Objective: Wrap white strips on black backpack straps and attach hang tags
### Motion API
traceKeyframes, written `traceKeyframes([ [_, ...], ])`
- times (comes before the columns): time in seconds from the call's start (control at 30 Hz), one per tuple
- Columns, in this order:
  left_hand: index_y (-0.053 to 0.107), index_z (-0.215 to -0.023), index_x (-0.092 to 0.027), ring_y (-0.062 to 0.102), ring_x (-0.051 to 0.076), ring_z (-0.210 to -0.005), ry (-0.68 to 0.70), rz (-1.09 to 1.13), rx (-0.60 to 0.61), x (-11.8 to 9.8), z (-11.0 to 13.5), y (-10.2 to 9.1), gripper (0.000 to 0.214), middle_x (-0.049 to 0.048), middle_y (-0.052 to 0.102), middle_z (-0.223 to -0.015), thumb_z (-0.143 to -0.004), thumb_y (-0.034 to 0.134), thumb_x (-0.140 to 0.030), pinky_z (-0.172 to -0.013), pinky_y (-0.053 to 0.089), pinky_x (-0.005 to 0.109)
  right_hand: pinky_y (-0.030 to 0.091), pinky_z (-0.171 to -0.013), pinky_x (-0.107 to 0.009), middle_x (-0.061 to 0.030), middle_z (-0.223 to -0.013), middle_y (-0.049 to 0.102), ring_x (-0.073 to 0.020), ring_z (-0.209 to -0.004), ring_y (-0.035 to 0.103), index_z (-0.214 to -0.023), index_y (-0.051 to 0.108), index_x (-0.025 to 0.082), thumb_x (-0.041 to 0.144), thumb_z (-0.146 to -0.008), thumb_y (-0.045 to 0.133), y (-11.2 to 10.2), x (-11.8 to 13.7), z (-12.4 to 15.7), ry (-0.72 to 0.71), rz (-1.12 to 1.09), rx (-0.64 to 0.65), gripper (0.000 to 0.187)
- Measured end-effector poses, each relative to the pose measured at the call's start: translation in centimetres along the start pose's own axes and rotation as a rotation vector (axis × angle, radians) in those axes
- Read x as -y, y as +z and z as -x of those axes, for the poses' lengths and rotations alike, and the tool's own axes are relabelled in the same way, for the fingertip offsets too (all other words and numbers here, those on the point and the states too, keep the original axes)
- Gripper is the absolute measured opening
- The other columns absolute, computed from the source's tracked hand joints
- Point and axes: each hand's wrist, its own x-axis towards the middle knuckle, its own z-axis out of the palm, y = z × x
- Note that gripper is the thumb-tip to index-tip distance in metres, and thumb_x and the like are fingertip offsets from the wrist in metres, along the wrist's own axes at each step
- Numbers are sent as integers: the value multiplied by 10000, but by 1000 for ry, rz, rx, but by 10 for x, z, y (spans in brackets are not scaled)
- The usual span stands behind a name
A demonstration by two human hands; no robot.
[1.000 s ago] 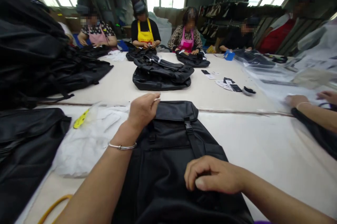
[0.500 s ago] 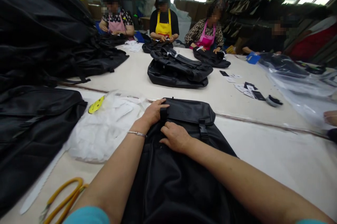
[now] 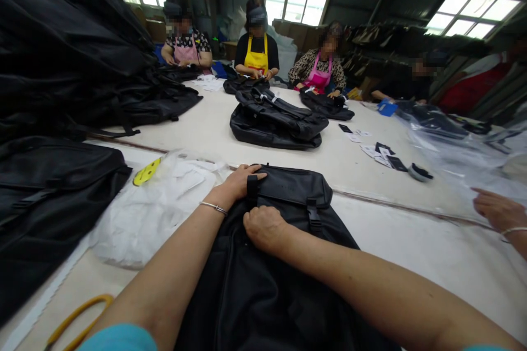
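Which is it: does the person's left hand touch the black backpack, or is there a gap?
Touching. The head view shows the left hand resting on the top flap of the black backpack, fingers laid over a strap, with no gap.

Bottom of backpack [image 3: 280,274] cut off by lower edge. Fingers of right hand [image 3: 263,227] curl under, hidden; grip unclear. Thumb of left hand [image 3: 241,180] hidden beside strap [image 3: 252,190]. Co-worker's hand [image 3: 498,211] cropped at right edge. Yellow loop [image 3: 74,318] cut off at bottom. Cards [image 3: 382,150] too small to read.
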Motion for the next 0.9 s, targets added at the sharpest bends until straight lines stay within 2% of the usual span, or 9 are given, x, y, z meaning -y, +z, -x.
traceKeyframes([
  [0.13, 467, -1387, -409, 438, 267, -1239, -41, -7, 41, -2, 1, 3, 525, -11, 361, -1521, -894, 486, -229, -995, 415, 356, 509, -606, -331, -167, -884, 722, -258, -782, 691, -886, 671, 97, 163, -861, 476, -15, 13, 9, -238, -45, 91, 207],
  [0.27, 475, -1376, -427, 426, 280, -1246, -73, -50, 19, -6, 3, 11, 589, -24, 363, -1527, -877, 421, -121, -971, 442, 383, 352, -422, -232, -30, -734, 719, -162, -616, 649, -783, 662, 190, 335, -878, 517, -40, 48, 53, -622, -269, 240, 226],
  [0.33, 476, -1373, -436, 415, 283, -1260, -73, -48, -10, -7, 5, 14, 604, -32, 366, -1525, -871, 408, -107, -986, 438, 391, 281, -383, -230, 1, -667, 687, -127, -543, 594, -742, 640, 207, 368, -896, 509, -53, 59, 73, -741, -354, 208, 259],
  [0.5, 487, -1372, -413, 420, 273, -1266, -78, -36, -23, -7, 8, 15, 592, -16, 380, -1518, -873, 402, -106, -1028, 413, 408, 387, -552, -270, -18, -674, 635, -136, -629, 571, -662, 558, 183, 395, -921, 466, -73, 49, 86, -711, -402, -278, 347],
  [0.57, 491, -1374, -395, 423, 266, -1268, -68, -34, -30, -7, 8, 15, 591, -5, 380, -1519, -872, 397, -98, -1042, 403, 413, 421, -716, -300, -43, -832, 660, -149, -787, 593, -662, 531, 177, 349, -922, 469, -72, 40, 82, -757, -480, -344, 318],
  [0.63, 502, -1370, -377, 435, 258, -1259, -55, -31, -50, -7, 8, 15, 584, 8, 393, -1512, -871, 395, -94, -1053, 394, 417, 416, -768, -289, -24, -824, 635, -126, -782, 573, -646, 487, 177, 302, -923, 460, -66, 36, 78, -786, -692, -286, 306],
  [0.77, 536, -1348, -354, 458, 242, -1226, -41, -14, -104, -7, 8, 17, 558, 14, 434, -1485, -875, 395, -94, -1065, 381, 407, 320, -503, -203, 68, -539, 351, -59, -486, 346, -565, 314, 205, 271, -920, 427, -51, 40, 78, -561, -1282, -108, 378],
  [0.83, 538, -1344, -357, 462, 241, -1213, -50, -6, -107, -8, 8, 16, 545, 7, 441, -1480, -878, 406, -108, -1052, 390, 405, 266, -455, -196, 74, -529, 307, -48, -464, 298, -550, 293, 205, 265, -904, 444, -49, 46, 81, -456, -1449, -86, 390],
  [0.9, 536, -1341, -377, 466, 249, -1199, -66, -8, -90, -10, 9, 15, 533, -1, 435, -1485, -881, 425, -132, -1019, 407, 406, 265, -459, -190, 74, -531, 317, -41, -472, 308, -544, 312, 196, 251, -887, 470, -52, 53, 85, -460, -1504, -49, 382],
])
